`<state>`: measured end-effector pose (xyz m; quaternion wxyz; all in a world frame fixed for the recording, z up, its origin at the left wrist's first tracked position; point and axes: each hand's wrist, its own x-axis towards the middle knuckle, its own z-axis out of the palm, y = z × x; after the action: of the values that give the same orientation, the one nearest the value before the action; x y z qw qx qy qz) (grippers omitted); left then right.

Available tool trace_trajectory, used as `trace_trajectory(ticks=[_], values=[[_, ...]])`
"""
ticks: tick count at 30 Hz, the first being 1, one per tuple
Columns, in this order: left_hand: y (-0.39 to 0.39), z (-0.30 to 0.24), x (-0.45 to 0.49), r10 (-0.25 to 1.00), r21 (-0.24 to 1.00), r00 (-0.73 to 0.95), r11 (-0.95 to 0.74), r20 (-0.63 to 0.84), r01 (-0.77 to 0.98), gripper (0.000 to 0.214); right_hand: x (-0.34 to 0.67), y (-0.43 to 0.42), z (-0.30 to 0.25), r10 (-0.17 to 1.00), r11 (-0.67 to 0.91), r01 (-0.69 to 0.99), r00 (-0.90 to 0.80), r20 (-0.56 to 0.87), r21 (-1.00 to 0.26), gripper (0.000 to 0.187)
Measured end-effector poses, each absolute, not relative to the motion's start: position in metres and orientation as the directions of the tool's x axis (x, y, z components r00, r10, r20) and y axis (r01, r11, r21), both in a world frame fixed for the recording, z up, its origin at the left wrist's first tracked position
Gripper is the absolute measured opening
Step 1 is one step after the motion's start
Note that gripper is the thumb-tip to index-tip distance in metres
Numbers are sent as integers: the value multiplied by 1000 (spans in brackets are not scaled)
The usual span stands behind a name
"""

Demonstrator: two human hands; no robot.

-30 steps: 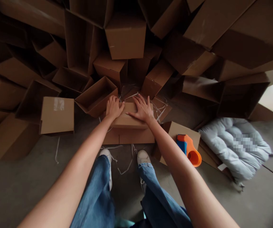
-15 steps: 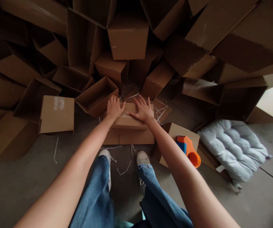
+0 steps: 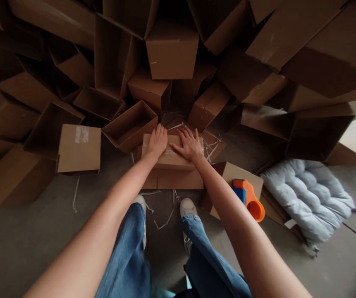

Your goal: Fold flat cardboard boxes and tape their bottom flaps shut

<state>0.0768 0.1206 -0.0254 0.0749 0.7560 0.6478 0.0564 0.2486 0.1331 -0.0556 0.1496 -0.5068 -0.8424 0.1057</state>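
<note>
Both my hands rest on top of a brown cardboard box (image 3: 171,174) that stands on the floor just in front of my feet. My left hand (image 3: 157,141) lies on the left part of the box's top, fingers stretched toward its far edge. My right hand (image 3: 189,144) lies flat on the right part of the top with its fingers spread. Neither hand holds anything. White plastic strapping (image 3: 210,145) lies loose behind and around the box.
A high heap of cardboard boxes (image 3: 171,49) fills the whole back. An open box (image 3: 130,126) sits just left of my hands, a closed one (image 3: 79,149) further left. An orange tape dispenser (image 3: 249,198) lies on flat cardboard at right, beside a grey cushion (image 3: 311,196).
My left hand has slid a little to the right and forward on the box top, closer to my right hand. The view has shifted slightly.
</note>
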Motion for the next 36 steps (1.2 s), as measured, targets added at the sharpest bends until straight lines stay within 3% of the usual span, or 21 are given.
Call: trace_trajectory(ticks=[8, 19, 24, 26, 28, 31, 34, 36], values=[[120, -36, 76, 984, 321, 170, -177, 49, 930, 53, 250, 134, -56, 896, 442, 813, -417, 151, -379, 80], [117, -38, 65, 989, 418, -40, -24, 143, 908, 35, 252, 132, -53, 917, 398, 813, -339, 211, -424, 72], [113, -34, 61, 952, 465, 56, -197, 300, 863, 37, 252, 130, -55, 920, 376, 808, -270, 284, -453, 64], [104, -36, 56, 912, 529, -5, -234, 411, 816, 38, 252, 129, -53, 922, 371, 806, -262, 285, -461, 62], [89, -42, 46, 859, 607, -183, -173, 479, 775, 39, 251, 128, -48, 921, 372, 802, -259, 290, -467, 59], [65, -62, 27, 868, 731, -371, 14, 329, 682, 53, 252, 125, -38, 916, 370, 795, -227, 331, -480, 56], [50, -81, 10, 896, 840, -443, 264, -32, 474, 87, 260, 113, -30, 900, 348, 773, -115, 421, -531, 54], [48, -86, 5, 852, 863, -446, 422, -273, 278, 87, 271, 98, -32, 886, 295, 748, 18, 463, -594, 52]])
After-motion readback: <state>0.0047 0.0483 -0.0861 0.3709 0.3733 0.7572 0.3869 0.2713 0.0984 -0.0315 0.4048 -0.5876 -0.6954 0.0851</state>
